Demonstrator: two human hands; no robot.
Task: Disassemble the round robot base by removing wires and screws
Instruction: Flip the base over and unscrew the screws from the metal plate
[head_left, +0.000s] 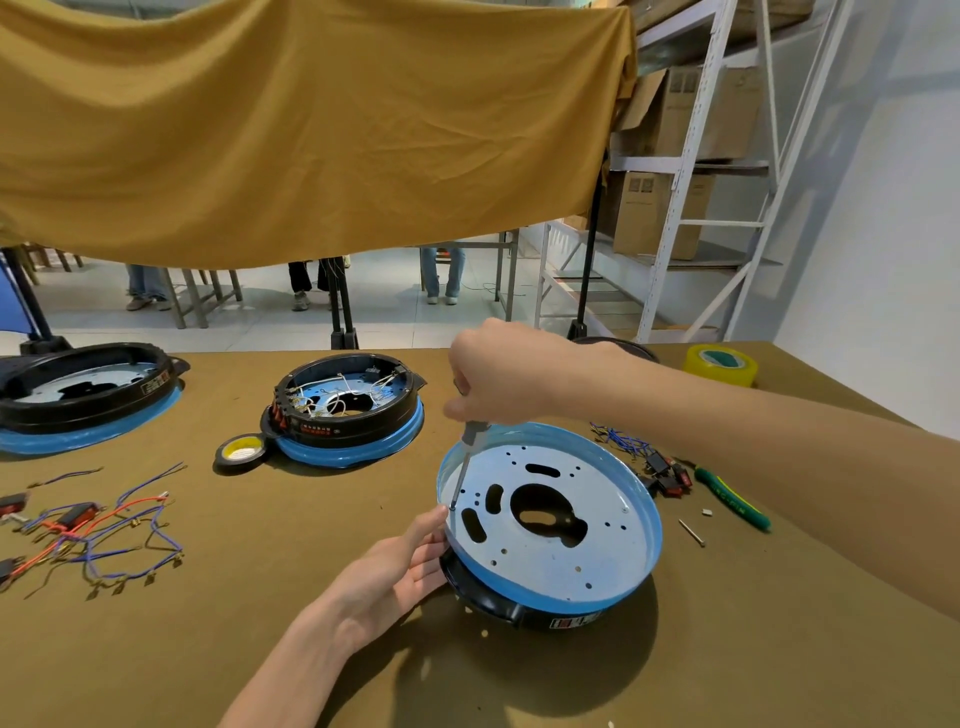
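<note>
A round robot base (582, 545) with a blue rim and a holed metal plate lies tilted before me, its black housing underneath. My right hand (504, 376) grips a screwdriver (467, 457) from above; its tip stands on the plate near the left rim. My left hand (395, 571) holds the base's left edge, fingers curled under the housing and thumb on the blue rim.
A second base (348, 415) full of wires sits behind, a third (83, 395) at far left. Black tape roll (240, 453), loose wires (104, 535), green-handled pliers (732, 501), switches (667, 475), yellow tape roll (721, 365), a small bit (692, 532) lie on the brown table.
</note>
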